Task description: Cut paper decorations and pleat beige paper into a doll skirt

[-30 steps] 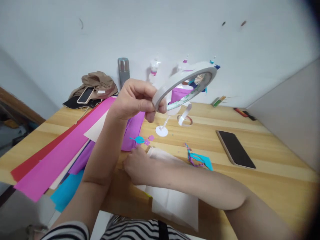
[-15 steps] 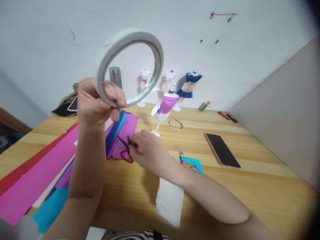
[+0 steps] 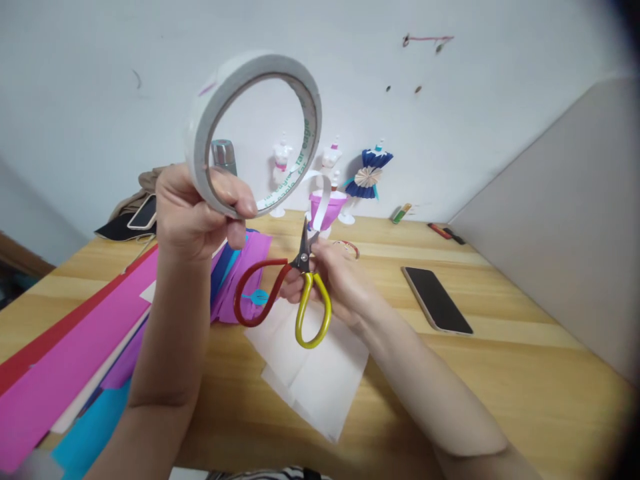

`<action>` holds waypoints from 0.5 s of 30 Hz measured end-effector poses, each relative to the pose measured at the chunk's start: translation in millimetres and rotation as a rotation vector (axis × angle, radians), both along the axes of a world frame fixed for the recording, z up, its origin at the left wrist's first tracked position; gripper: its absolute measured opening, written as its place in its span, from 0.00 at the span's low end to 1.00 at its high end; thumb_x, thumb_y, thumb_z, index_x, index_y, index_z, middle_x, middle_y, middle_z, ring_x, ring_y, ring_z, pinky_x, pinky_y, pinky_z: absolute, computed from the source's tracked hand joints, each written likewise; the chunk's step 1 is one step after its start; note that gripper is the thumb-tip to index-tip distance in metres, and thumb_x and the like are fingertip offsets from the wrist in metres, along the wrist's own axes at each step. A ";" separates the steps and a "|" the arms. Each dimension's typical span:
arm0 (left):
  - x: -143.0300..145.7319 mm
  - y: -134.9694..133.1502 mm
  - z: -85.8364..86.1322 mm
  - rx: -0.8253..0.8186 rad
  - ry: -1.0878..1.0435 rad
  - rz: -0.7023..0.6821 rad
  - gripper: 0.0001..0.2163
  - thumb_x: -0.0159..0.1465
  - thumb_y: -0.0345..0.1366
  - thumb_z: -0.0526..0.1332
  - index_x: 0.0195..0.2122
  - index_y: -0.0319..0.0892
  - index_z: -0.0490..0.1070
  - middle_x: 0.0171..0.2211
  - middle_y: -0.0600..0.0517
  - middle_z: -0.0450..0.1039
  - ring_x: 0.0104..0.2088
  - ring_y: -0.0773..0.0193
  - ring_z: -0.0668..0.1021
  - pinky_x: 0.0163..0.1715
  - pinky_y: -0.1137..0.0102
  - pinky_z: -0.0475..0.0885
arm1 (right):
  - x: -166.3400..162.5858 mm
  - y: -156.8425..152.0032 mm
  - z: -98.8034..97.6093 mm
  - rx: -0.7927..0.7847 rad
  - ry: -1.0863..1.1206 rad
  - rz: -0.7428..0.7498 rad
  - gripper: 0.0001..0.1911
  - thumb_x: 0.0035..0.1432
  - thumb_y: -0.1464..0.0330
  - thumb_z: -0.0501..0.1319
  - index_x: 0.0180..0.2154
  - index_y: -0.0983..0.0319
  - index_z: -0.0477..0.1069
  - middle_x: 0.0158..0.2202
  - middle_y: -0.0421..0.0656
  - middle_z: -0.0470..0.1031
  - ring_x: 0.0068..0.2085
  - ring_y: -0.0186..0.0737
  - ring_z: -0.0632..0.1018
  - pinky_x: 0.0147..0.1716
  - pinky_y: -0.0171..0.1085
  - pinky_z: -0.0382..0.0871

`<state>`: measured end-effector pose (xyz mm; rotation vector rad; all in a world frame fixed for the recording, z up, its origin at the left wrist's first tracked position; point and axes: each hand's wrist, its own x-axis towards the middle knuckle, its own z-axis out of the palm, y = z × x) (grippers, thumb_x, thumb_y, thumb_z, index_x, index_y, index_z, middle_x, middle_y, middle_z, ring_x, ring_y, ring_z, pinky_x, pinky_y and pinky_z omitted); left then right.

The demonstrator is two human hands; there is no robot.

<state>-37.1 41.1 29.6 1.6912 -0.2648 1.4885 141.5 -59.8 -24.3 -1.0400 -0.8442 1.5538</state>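
Note:
My left hand (image 3: 187, 213) is raised, its fingers and thumb closed on a large tape roll (image 3: 203, 110) with green lettering inside its core. A loose white strip (image 3: 324, 207) curves from the roll down to the blades and fingertips of my right hand (image 3: 343, 277). That hand is closed around scissors (image 3: 303, 258) near the pivot. Their blades point up and apart, and the red and yellow handles hang free of the fingers. Behind the strip, a small white dress form (image 3: 325, 208) wears a purple wrap, its lower part hidden by my right hand.
White paper sheets (image 3: 325, 380) lie below my right hand. Coloured paper (image 3: 90, 320) covers the left side. A phone (image 3: 436, 300) is on the right. More dress forms (image 3: 367, 175) and a flask (image 3: 224, 157) stand along the wall.
My right hand has risen and turned, bringing the scissors upright beside the tape strip. My left hand still holds the roll in nearly the same place.

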 end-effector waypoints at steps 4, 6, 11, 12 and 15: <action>8.1 -12.8 3.0 0.052 -0.032 -0.017 0.04 0.65 0.39 0.68 0.35 0.53 0.84 0.28 0.58 0.82 0.13 0.75 0.72 0.11 0.79 0.67 | -11.5 -6.9 0.3 -0.103 0.215 0.209 0.12 0.60 0.60 0.63 0.32 0.57 0.62 0.24 0.35 0.68 0.23 0.35 0.74 0.25 0.36 0.74; 8.7 -14.3 2.8 0.026 -0.025 -0.032 0.04 0.64 0.39 0.69 0.36 0.53 0.85 0.28 0.59 0.82 0.14 0.74 0.73 0.09 0.79 0.66 | -18.6 -9.9 -1.4 -0.140 0.309 0.254 0.08 0.61 0.62 0.62 0.35 0.59 0.66 0.26 0.37 0.71 0.24 0.34 0.75 0.26 0.35 0.74; 10.9 -10.9 -0.1 -0.040 -0.015 -0.058 0.05 0.61 0.39 0.72 0.29 0.47 0.81 0.26 0.59 0.79 0.12 0.78 0.70 0.10 0.83 0.62 | -27.1 -19.0 -3.3 -0.163 0.496 0.297 0.10 0.56 0.70 0.60 0.42 0.63 0.70 0.34 0.45 0.79 0.33 0.39 0.81 0.37 0.38 0.79; 12.0 -9.7 -1.3 -0.067 0.010 -0.042 0.08 0.59 0.42 0.73 0.28 0.45 0.79 0.24 0.59 0.78 0.12 0.78 0.69 0.10 0.83 0.61 | -27.5 -20.9 -3.7 -0.126 0.500 0.289 0.15 0.51 0.73 0.60 0.43 0.63 0.70 0.37 0.46 0.80 0.36 0.40 0.82 0.42 0.40 0.79; 15.6 -6.8 -5.9 -0.182 0.101 0.028 0.19 0.54 0.53 0.74 0.28 0.43 0.75 0.22 0.58 0.73 0.12 0.76 0.68 0.10 0.81 0.61 | -28.9 -24.7 -6.3 -0.025 0.430 0.274 0.29 0.38 0.79 0.57 0.47 0.61 0.72 0.44 0.44 0.81 0.44 0.42 0.83 0.54 0.43 0.75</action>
